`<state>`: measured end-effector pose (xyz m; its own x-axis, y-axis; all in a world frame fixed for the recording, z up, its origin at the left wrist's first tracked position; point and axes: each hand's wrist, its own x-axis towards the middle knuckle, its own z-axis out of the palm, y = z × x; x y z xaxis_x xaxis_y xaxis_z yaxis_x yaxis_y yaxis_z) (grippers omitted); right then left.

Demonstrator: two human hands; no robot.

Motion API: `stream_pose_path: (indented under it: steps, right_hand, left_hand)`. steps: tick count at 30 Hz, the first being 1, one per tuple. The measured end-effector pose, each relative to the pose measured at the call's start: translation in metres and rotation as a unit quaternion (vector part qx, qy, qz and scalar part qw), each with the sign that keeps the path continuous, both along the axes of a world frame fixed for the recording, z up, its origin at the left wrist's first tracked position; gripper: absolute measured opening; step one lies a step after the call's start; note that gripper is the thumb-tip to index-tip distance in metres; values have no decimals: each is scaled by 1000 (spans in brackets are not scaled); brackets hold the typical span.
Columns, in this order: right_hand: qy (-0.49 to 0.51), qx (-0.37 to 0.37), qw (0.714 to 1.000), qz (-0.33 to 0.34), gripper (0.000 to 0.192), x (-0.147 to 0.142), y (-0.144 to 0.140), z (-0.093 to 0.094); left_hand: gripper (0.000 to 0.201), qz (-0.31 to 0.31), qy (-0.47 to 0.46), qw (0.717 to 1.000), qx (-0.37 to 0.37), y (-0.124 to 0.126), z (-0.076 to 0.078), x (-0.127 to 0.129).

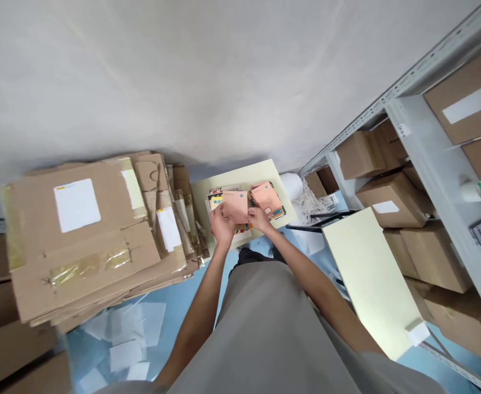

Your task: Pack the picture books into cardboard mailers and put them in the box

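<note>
Pink card is up between both hands, held flat over a small cream table. Left hand has its fingers curled onto the card's lower left corner, and the right hand pinches the lower right edge, so both are clamped on it, thumbs underneath as far as I can tell. Top edge of the card sticks up free past the fingertips.

Right behind it sit more booklets: another pink one just to the right, and a yellow-and-blue one peeking out on the left. They cover most of the tabletop, with bare strips only along its edges.

Pretty cramped otherwise. Big stack of flattened cardboard hugs the table's left side, a metal shelf full of brown boxes runs down the right, and a second cream board leans near it. Loose white sheets lie on the blue floor.
</note>
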<state>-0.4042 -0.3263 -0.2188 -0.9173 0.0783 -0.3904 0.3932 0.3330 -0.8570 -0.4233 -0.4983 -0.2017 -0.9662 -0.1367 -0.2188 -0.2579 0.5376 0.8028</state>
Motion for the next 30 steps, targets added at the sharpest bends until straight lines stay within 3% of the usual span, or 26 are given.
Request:
stream_pose_path:
  steps: [4, 8, 13, 17, 20, 24, 27, 30]
  right_hand:
    - [9, -36, 999, -8, 7, -11, 2, 9]
    - [41, -90, 995, -30, 11, 16, 53, 27]
    - [116, -152, 974, -120, 36, 109, 173, 55]
    - [162, -113, 955, -221, 38, 200, 267, 76]
    - [201, -63, 929, -305, 37, 267, 324, 91]
    - [280, 41, 877, -389, 22, 347, 377, 113]
    - [316, 118, 834, -436, 17, 392, 401, 127]
    - [306, 106, 812, -486, 25, 419, 415, 131]
  left_hand:
    - [51, 49, -14, 999, 10, -7, 10, -6]
    - [34, -11, 19, 995, 95, 23, 28, 5]
    - [28, -133, 41, 976, 171, 128, 52, 41]
    - [36, -229, 27, 946, 229, 234, 69, 85]
    - [53, -313, -73, 897, 303, 308, 82, 123]
    - [64, -372, -191, 837, 353, 384, 98, 177]
    - [60, -402, -200, 825, 342, 426, 104, 212]
    - [71, -421, -211, 819, 328, 457, 105, 237]
